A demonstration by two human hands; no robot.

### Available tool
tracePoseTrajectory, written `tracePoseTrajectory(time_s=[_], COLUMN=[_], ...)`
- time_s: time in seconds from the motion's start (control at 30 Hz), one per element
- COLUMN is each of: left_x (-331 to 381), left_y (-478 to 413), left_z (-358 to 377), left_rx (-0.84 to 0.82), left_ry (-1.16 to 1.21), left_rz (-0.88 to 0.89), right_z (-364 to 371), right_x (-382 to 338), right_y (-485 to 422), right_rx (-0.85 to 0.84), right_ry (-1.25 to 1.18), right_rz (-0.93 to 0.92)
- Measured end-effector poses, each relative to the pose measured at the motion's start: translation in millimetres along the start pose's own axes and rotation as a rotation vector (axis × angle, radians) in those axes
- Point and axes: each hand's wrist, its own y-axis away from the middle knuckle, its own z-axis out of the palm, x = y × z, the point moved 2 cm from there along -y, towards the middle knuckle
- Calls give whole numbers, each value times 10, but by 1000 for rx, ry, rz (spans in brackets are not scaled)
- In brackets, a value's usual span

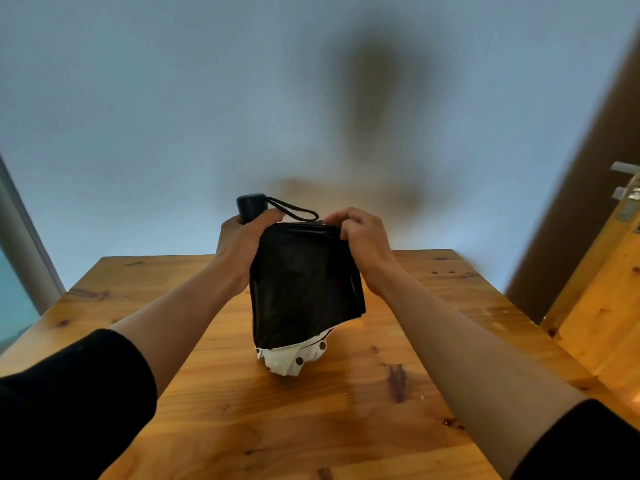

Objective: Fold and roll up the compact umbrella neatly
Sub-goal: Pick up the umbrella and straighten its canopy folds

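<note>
The compact umbrella [301, 289] stands upside down on the wooden table [311, 410], its tip end down. Its black inner fabric faces me, and white fabric with brown dots bunches at the bottom. My left hand [242, 240] is closed around the dark handle [251, 206] and the upper left of the canopy. A black wrist loop [298, 211] sticks out from the handle to the right. My right hand [360, 237] pinches the upper right edge of the black fabric.
A pale wall rises behind the table's far edge. A wooden door or cabinet [599, 306] with metal fittings stands at the right. A grey frame [24, 237] runs along the left.
</note>
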Motion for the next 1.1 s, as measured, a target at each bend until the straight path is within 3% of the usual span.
tracePoseTrajectory(time_s=[0.07,0.23,0.33,0.4,0.57,0.7,0.9,1.1], left_x=[7,49,34,51,127,92,141,169], left_y=[12,21,36,38,28,103,136,141], left_z=[-15,-75,-67,-62,-3,93,192,211], left_rx=[-27,-202,-216,-167,-140,-258,-198,-199], left_ry=[-3,20,45,67,20,-126,-138,-302], left_rz=[13,8,35,59,123,113,174,175], right_z=[-38,-36,-24,-31,-76,-60,-89,-84], right_x=[-25,-17,-18,-4,-118,-124,-88,-98], right_y=[-29,-25,-30,-36,-57,-55,-8,26], right_rx=[6,-242,-314,-308,-80,-146,-152,-247], right_ry=[-24,112,144,170,123,161,104,132], right_rz=[32,62,76,57,-55,-23,1,1])
